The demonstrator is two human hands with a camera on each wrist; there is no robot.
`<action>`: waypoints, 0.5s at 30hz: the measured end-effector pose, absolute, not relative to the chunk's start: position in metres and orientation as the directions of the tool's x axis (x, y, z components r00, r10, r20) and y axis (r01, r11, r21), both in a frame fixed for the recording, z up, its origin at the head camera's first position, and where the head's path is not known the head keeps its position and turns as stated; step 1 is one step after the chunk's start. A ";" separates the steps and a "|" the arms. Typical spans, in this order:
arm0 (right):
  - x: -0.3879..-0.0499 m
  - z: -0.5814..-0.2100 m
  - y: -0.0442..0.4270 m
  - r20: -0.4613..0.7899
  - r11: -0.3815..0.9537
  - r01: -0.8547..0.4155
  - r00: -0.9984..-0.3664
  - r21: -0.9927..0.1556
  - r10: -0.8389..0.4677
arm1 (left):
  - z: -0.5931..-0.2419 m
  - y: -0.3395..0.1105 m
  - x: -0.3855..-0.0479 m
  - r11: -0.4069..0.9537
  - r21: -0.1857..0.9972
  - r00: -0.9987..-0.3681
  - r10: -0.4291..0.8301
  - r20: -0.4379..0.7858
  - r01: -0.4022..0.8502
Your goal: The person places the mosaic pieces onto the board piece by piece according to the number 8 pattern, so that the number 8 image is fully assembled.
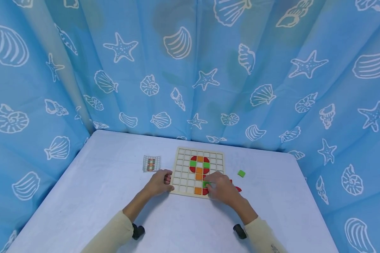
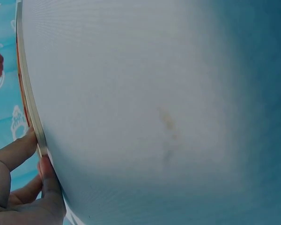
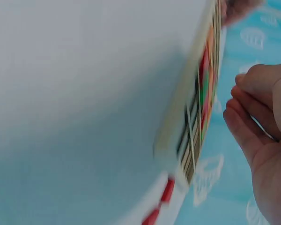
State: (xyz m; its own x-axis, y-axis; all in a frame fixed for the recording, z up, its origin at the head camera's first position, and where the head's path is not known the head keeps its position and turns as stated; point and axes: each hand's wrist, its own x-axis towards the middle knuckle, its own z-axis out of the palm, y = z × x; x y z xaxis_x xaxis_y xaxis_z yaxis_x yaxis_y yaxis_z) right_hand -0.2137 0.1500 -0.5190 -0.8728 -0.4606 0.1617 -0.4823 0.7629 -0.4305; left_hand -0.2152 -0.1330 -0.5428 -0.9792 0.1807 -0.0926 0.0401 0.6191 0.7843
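Observation:
A square wooden grid board (image 1: 183, 176) lies on the table with red, orange and green tiles set in its cells. At its left edge, near the front corner, my left hand (image 1: 158, 183) holds the board; the left wrist view shows thumb and finger against the rim. My right hand (image 1: 224, 189) is over the board's right front part, its fingertips by a green tile (image 1: 206, 183). In the right wrist view that hand (image 3: 267, 122) hovers above the board with bent fingers, and nothing shows between them. Its palm hides part of the board's right edge.
A small card (image 1: 151, 164) printed with a coloured grid pattern lies left of the board. A loose green tile (image 1: 241, 173) sits to the right, and red pieces (image 1: 238, 189) lie partly behind my right hand. Shell-patterned blue curtains (image 1: 190, 70) surround the white table (image 1: 177, 225).

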 end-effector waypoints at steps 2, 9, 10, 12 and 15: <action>-0.219 -0.516 0.162 0.161 0.797 -0.409 -0.912 -0.444 -0.378 | -0.543 -0.133 -0.215 0.620 0.784 -0.979 0.181 -0.092 0.041; -0.230 -0.522 0.197 0.170 0.868 -0.275 -0.960 -0.412 -0.223 | -0.543 -0.133 -0.215 0.623 0.782 -0.979 0.172 -0.106 0.025; -0.231 -0.524 0.199 0.172 0.874 -0.267 -0.962 -0.406 -0.214 | -0.543 -0.133 -0.216 0.625 0.780 -0.979 0.174 -0.102 0.030; -0.232 -0.528 0.203 0.175 0.876 -0.266 -0.961 -0.402 -0.212 | -0.543 -0.133 -0.216 0.625 0.780 -0.979 0.171 -0.107 0.024; -0.233 -0.533 0.206 0.176 0.871 -0.279 -0.958 -0.405 -0.225 | -0.543 -0.132 -0.217 0.622 0.782 -0.978 0.177 -0.107 0.027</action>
State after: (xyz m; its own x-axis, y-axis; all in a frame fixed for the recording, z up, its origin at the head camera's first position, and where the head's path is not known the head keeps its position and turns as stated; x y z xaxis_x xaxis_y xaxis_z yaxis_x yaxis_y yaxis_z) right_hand -0.2333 0.2065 -0.5334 -0.9583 -0.2247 0.1765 -0.2788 0.8707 -0.4052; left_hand -0.2172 -0.1322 -0.5432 -0.9784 0.1767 -0.1073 0.0266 0.6221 0.7825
